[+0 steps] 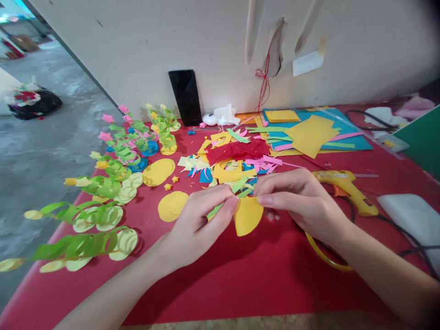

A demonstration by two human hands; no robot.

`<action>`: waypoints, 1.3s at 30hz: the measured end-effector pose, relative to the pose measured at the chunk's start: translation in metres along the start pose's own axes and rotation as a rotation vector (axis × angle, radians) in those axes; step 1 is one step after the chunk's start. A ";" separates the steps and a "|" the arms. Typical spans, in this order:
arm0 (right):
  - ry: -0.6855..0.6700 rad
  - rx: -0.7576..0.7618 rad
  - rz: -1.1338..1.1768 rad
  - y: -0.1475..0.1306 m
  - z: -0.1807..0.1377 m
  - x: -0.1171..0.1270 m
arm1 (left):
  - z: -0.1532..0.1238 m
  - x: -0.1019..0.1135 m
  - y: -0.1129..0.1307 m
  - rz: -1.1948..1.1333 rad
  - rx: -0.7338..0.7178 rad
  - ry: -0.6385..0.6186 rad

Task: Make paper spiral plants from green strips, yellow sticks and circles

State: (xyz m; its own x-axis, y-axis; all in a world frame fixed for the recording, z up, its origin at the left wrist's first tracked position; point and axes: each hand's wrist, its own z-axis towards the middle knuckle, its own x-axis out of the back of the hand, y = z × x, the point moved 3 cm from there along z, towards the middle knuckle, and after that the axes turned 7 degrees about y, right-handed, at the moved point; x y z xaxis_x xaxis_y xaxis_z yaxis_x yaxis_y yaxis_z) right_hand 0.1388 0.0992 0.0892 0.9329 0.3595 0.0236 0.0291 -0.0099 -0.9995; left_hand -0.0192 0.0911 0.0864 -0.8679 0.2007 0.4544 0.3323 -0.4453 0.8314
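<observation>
Between my two hands, above the red tabletop (233, 284), hangs a piece of yellow paper (248, 217) with a rounded lower edge. My left hand (202, 220) pinches its upper left corner between thumb and finger. At the upper right corner, my right hand (302, 201) pinches it the same way. Yellow paper circles (172, 206) lie just left of my left hand. Green paper strips (242, 184) show behind the fingers. A yellow glue gun (347, 183) lies beyond my right hand.
Curled green paper stems on round bases (125, 243) line the left side. Paper scraps (233, 172) and red cloth (237, 151) cover the middle back. A black phone (186, 97) leans on the wall. Blue sheets (354, 142) lie at the back right; a black cord (402, 224) crosses the right.
</observation>
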 end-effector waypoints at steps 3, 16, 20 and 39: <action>-0.114 -0.012 -0.171 -0.005 0.002 -0.004 | 0.000 0.000 -0.002 -0.035 0.033 -0.081; -0.024 0.142 -0.355 -0.006 0.002 -0.007 | 0.002 -0.004 0.000 0.137 0.034 -0.144; 0.001 0.123 -0.331 -0.007 0.003 -0.005 | 0.000 -0.003 0.000 0.160 0.006 -0.175; -0.067 0.051 -0.245 -0.009 0.002 -0.001 | 0.002 0.001 0.006 0.042 -0.043 -0.305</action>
State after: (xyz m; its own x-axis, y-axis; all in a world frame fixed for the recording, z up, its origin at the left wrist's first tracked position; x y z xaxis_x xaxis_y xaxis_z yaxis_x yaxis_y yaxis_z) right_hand 0.1367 0.1013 0.0984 0.8741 0.4068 0.2653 0.2314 0.1314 -0.9639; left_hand -0.0174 0.0900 0.0928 -0.7012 0.4309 0.5680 0.3434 -0.4940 0.7988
